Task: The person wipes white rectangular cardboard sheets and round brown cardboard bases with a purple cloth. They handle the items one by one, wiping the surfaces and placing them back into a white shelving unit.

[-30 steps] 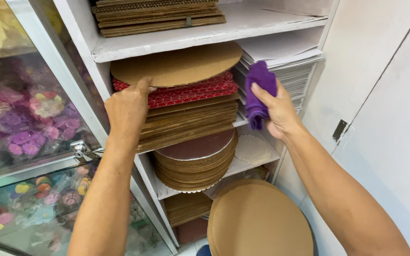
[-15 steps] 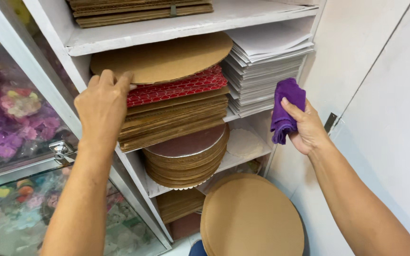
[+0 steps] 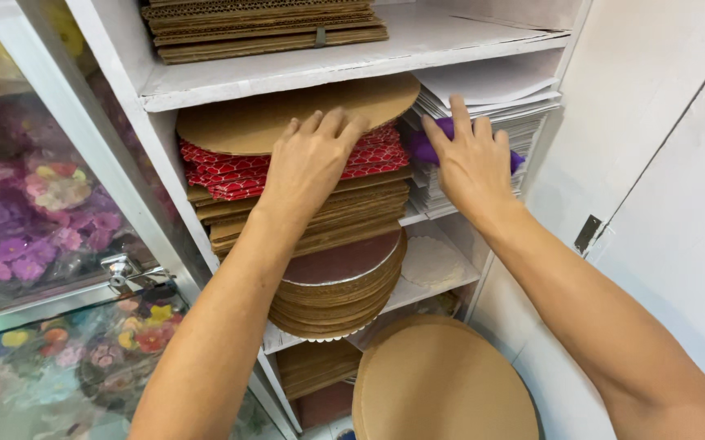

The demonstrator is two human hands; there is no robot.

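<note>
My left hand (image 3: 310, 163) lies flat, fingers spread, on the front of a stack of round brown cardboard discs (image 3: 287, 114) and red patterned boards (image 3: 222, 173) in a white shelf unit. My right hand (image 3: 468, 163) presses a purple cloth (image 3: 423, 147) against the front edge of a pile of white sheets (image 3: 499, 102) in the compartment to the right. Only a bit of the cloth shows under the fingers. More brown boards (image 3: 361, 208) are stacked below the red ones.
The white shelf (image 3: 287, 69) above carries corrugated cardboard (image 3: 263, 28). Lower shelves hold silver-topped round boards (image 3: 344, 277) and a doily (image 3: 432, 261). A large brown disc (image 3: 442, 383) stands at the bottom. A glass case (image 3: 35, 228) with coloured flowers is at left; a white door (image 3: 662, 179) at right.
My left hand moved from the left edge of the stack to its front middle. My right hand carried the purple cloth from the open space at right onto the white sheets.
</note>
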